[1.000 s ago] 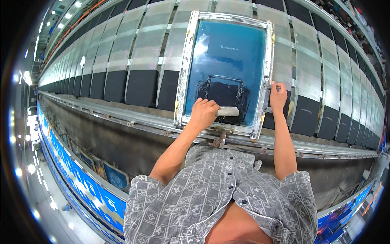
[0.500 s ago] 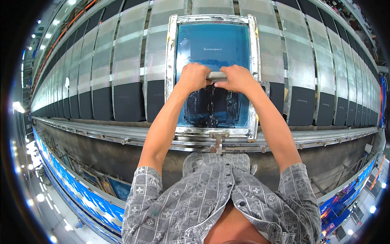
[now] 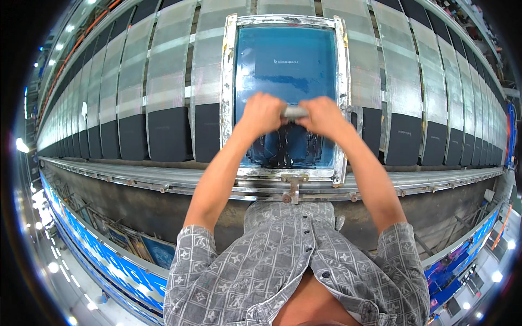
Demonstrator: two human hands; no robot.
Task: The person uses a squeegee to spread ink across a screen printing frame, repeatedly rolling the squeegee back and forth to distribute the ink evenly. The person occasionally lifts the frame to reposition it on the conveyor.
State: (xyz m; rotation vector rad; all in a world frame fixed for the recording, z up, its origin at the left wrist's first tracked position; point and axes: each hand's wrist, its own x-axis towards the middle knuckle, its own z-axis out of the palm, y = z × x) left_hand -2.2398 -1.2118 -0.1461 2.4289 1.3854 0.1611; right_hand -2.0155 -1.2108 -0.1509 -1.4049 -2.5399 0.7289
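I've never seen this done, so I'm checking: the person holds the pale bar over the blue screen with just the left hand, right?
Not just the left hand: the head view shows the right hand gripping the pale bar too, over the blue screen.

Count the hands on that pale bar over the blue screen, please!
2: the left hand is at the left end of the pale bar, and the right hand is at its right end. Some fingers are hidden, but both hands show.
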